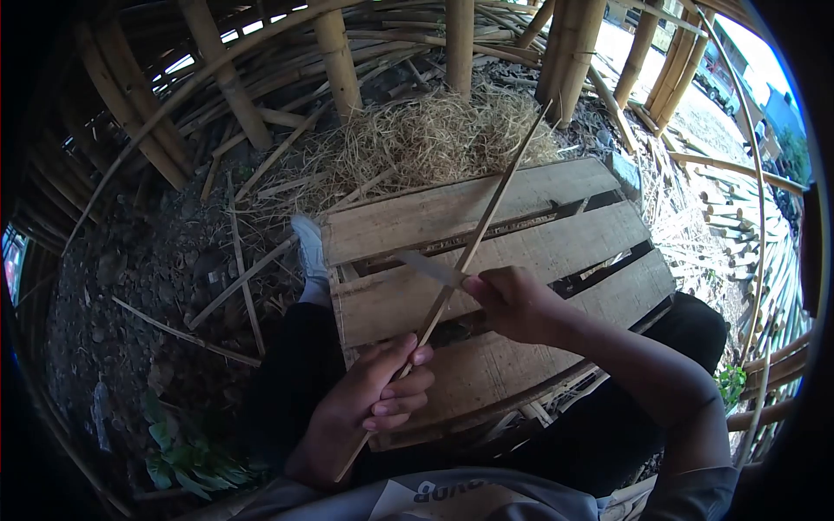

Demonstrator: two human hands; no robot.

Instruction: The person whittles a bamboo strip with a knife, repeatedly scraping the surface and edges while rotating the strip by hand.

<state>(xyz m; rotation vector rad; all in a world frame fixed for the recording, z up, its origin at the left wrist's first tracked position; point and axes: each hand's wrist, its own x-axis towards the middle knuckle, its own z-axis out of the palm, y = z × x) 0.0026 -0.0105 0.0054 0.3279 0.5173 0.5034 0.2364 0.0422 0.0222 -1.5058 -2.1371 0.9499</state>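
A long thin bamboo strip (487,214) slants from near my lap up over the slatted wooden table (391,221). My left hand (388,386) is wrapped round its lower part, fingers closed. In my right hand (508,300) is a knife (428,267), gripped by its handle, which the fingers mostly hide. The blade points left and crosses the strip a little above my left hand. Beneath both hands lie the table's pale boards, with dark gaps between them.
Behind the table is a heap of bamboo shavings (434,130), with upright bamboo poles (337,65) beyond. Loose strips (246,278) lie on the dirt at left, near my white shoe (309,247). Stacked bamboo pieces (738,234) are at right. A leafy plant (187,456) grows at lower left.
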